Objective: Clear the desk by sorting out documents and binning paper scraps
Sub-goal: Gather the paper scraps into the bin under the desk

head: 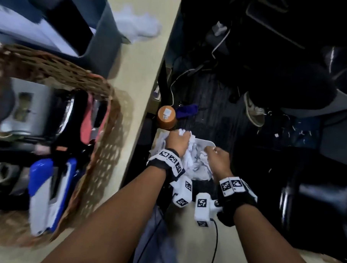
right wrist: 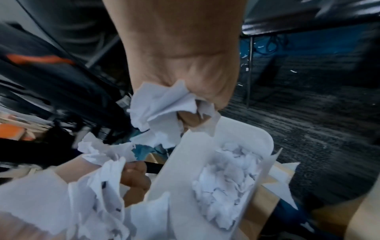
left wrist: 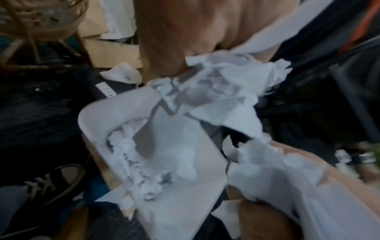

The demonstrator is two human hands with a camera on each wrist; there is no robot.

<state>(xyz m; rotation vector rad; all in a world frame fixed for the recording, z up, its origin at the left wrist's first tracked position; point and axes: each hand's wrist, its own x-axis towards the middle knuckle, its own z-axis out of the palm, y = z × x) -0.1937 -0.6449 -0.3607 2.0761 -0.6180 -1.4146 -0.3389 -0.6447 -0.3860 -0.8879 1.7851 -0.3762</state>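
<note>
A white bin (head: pixel 207 142) stands on the floor beside the desk, with torn paper scraps (right wrist: pixel 224 183) inside it. Above the bin's left side, my left hand (head: pixel 179 138) grips a wad of crumpled white paper (left wrist: pixel 222 91). My right hand (head: pixel 214 153) is over the right side, its fingers curled round another crumpled wad (right wrist: pixel 160 110). More crumpled paper (head: pixel 195 164) fills the gap between my two wrists. On the desk's far end lies a further crumpled white sheet (head: pixel 137 24).
The beige desk (head: pixel 143 74) carries a wicker basket (head: pixel 100 140) of office items and a grey file box (head: pixel 105 25). On the dark carpet are an orange cup (head: pixel 166 117), cables, a shoe (head: pixel 253 109), loose scraps (head: pixel 287 134) and a black chair (head: pixel 314 207).
</note>
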